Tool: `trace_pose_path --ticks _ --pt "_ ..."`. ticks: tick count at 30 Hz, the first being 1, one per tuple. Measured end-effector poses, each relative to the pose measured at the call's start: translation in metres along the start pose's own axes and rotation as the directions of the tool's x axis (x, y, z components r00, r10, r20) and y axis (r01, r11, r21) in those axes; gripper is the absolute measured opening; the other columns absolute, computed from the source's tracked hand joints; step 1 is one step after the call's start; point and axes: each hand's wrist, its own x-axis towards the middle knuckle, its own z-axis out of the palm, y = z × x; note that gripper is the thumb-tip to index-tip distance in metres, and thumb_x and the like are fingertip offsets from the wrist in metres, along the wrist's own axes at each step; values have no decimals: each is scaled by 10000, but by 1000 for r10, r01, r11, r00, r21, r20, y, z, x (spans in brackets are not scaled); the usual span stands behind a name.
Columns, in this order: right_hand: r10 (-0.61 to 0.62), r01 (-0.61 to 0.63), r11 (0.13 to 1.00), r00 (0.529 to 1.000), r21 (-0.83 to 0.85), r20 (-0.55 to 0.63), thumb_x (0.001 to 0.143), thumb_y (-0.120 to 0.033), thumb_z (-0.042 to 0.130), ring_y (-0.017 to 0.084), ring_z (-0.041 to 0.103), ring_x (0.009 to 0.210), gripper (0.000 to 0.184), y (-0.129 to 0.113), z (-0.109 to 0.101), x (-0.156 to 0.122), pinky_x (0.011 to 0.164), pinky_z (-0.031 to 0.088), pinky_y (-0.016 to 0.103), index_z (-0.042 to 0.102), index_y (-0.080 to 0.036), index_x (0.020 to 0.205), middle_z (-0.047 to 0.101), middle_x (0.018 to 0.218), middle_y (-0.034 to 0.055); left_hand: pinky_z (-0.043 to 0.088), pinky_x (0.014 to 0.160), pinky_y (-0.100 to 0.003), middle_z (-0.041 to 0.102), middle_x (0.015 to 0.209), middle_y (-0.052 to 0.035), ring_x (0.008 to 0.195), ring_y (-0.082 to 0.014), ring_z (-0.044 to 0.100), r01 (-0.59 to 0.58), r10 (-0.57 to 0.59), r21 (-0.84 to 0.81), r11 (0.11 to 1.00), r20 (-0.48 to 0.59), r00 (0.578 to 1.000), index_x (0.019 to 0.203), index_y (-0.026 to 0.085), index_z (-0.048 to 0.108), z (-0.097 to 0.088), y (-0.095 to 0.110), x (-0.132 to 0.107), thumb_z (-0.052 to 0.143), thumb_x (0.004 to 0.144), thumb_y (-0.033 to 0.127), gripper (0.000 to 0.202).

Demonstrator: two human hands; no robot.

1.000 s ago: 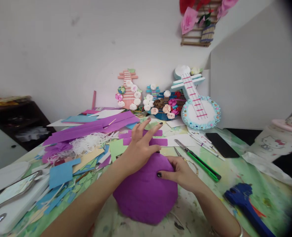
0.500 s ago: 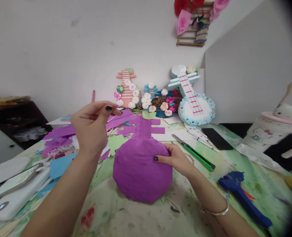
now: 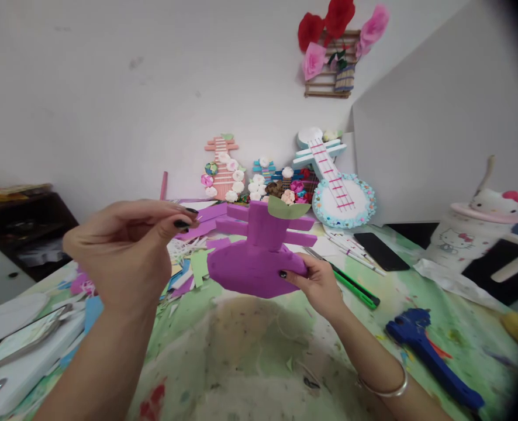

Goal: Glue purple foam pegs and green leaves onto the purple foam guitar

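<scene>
A purple paper-covered toy lute (image 3: 254, 269) is held above the table, its round body tipped back so that it looks flattened. Short crossbars stick out on both sides of its neck, and a pale green paper leaf (image 3: 287, 209) sits at the neck's top. My right hand (image 3: 323, 286) grips the right edge of the body, thumb on the front face, the other fingers mostly hidden behind. To the left of the neck, in the air, my left hand (image 3: 127, 251) has thumb and forefinger pinched together. What lies between those fingertips, if anything, is too small to make out.
A blue glue gun (image 3: 434, 356) and a green utility knife (image 3: 355, 289) lie at right, near a black phone (image 3: 382, 251) and a white cup (image 3: 465, 234). Decorated toy lutes, one white and blue (image 3: 340, 199), lean against the wall. Paper scraps (image 3: 197, 266) lie at left.
The purple lute has been lifted and tipped, its round face now foreshortened. My left hand has moved left and slightly down, still pinched. My right hand keeps its grip.
</scene>
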Motion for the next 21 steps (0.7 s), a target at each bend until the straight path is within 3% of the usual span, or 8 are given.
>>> trace_pose_path --ticks 3,6,8,10,11,14,17,21 --pt "1 0 999 1000 44 -17 699 -291 676 157 483 660 181 2 1 1 610 398 258 695 -182 841 575 693 -4 468 454 -279 660 568 37 488 -123 607 -75 78 47 996 -57 995 656 219 722 2 -8 1 748 672 213 32" --pt "1 4 996 999 91 -51 715 -321 667 158 481 673 185 4 1 2 609 394 255 671 -182 837 577 722 5 483 511 -287 663 603 37 537 -125 626 -64 72 136 989 -58 996 682 211 709 -1 -22 0 640 793 296 156" --pt "-8 14 996 997 85 -78 732 -337 655 155 472 669 185 4 0 2 604 385 253 658 -183 835 567 719 4 495 558 -301 663 609 18 558 -132 626 -23 20 178 984 21 1000 647 199 688 -4 -35 -2 541 857 372 309" --pt "-15 22 998 995 65 -101 743 -349 644 155 467 662 186 5 1 3 599 380 252 651 -188 835 553 702 1 495 598 -308 676 640 -11 607 -153 633 -13 -43 265 964 203 978 663 190 688 -4 -49 -7 540 843 422 329" --pt "-18 25 998 994 58 -109 745 -353 641 155 466 658 186 6 1 3 595 378 251 649 -190 836 548 695 -1 499 649 -320 693 694 -27 673 -174 644 -21 -97 338 941 328 940 708 186 696 -3 -55 -9 587 804 435 287" --pt "-30 35 998 993 42 -114 755 -355 633 156 476 655 182 7 2 2 587 378 246 651 -192 832 551 684 -8 495 733 -349 710 897 -68 857 -242 641 -69 -284 488 870 611 739 898 188 701 7 -66 -21 713 650 473 378" --pt "-32 33 999 996 16 -87 745 -341 653 162 510 676 193 3 3 0 610 400 248 668 -190 864 596 711 -4 467 585 -299 681 707 -39 664 -206 614 -22 -438 561 827 669 600 784 165 703 18 -69 -35 748 576 498 395" --pt "-5 10 990 999 142 -36 743 -369 666 176 566 725 240 -6 0 -2 637 431 254 687 -186 897 659 793 21 349 423 -228 598 530 20 473 -116 491 175 -544 540 823 661 516 596 156 660 22 -65 -45 752 590 479 336"
